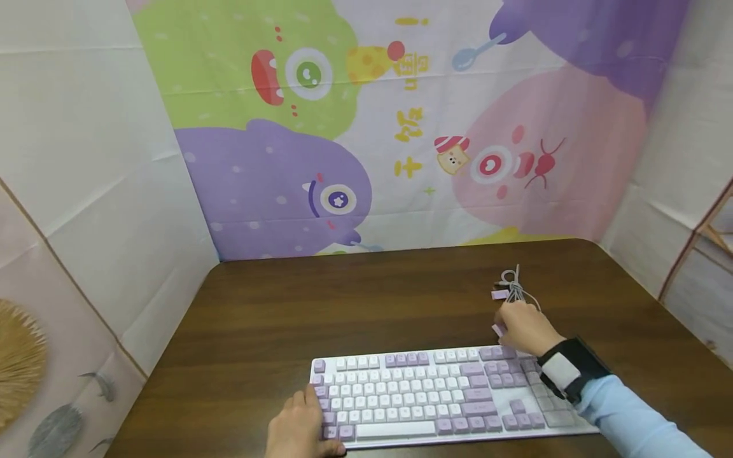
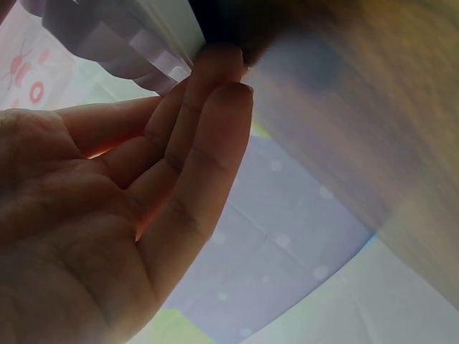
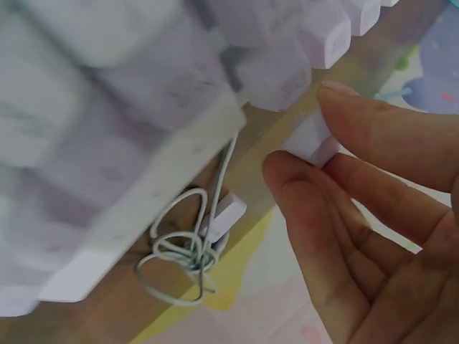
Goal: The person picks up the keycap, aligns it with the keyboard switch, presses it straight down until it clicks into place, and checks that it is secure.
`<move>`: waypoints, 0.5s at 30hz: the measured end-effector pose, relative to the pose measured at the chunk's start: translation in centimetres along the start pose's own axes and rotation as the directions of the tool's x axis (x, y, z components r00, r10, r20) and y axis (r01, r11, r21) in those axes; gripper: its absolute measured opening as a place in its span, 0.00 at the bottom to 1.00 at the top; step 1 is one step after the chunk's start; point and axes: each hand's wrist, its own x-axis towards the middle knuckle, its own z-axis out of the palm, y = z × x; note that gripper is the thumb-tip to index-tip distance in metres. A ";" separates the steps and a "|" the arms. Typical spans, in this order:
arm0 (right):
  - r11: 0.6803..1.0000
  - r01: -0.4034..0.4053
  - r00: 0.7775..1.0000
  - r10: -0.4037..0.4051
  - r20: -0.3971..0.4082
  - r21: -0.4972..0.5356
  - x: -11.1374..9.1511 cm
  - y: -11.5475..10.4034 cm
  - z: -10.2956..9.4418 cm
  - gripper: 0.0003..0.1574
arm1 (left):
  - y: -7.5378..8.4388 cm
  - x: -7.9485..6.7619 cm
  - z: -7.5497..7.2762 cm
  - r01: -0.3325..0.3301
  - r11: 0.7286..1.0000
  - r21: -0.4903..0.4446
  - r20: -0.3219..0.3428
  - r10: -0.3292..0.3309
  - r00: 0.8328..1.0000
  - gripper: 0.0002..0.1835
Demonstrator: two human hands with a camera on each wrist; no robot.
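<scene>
A white and light-purple keyboard [image 1: 401,394] lies on the brown table. My left hand [image 1: 298,425] holds its front left corner, with the fingers along the left side and the thumb at the front edge. In the left wrist view, the fingertips [image 2: 226,97] meet the keyboard's side. My right hand [image 1: 523,327] is over the keyboard's far right edge. Between thumb and fingers it pinches a small light-purple block [image 3: 313,137], whose exact kind I cannot tell. Just beyond that hand lies a bundled grey cable [image 1: 515,289] with a light-purple end piece [image 1: 499,294].
The brown table [image 1: 275,305] reaches back to a cloth [image 1: 412,210] printed with cartoon monsters. White cloth walls [image 1: 109,159] stand on both sides. The right sleeve [image 1: 635,413] and black wrist strap [image 1: 575,366] lie over the keyboard's number pad.
</scene>
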 end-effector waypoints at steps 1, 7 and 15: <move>1.000 -0.015 1.000 0.015 -0.001 0.008 -0.5 0.1 -0.2 0.09 | 0.0 0.0 0.0 0.001 1.000 -0.002 0.000 -0.001 1.000 0.60; 0.996 -0.086 0.996 0.086 0.001 0.011 -3.5 0.9 -0.9 0.07 | 0.2 -0.2 -0.1 0.023 1.000 -0.015 0.023 -0.023 0.999 0.59; 0.986 -0.166 0.985 0.166 0.046 -0.016 -6.7 2.0 -2.0 0.17 | 0.4 -0.3 -0.1 -0.003 0.999 0.048 -0.024 0.005 1.000 0.60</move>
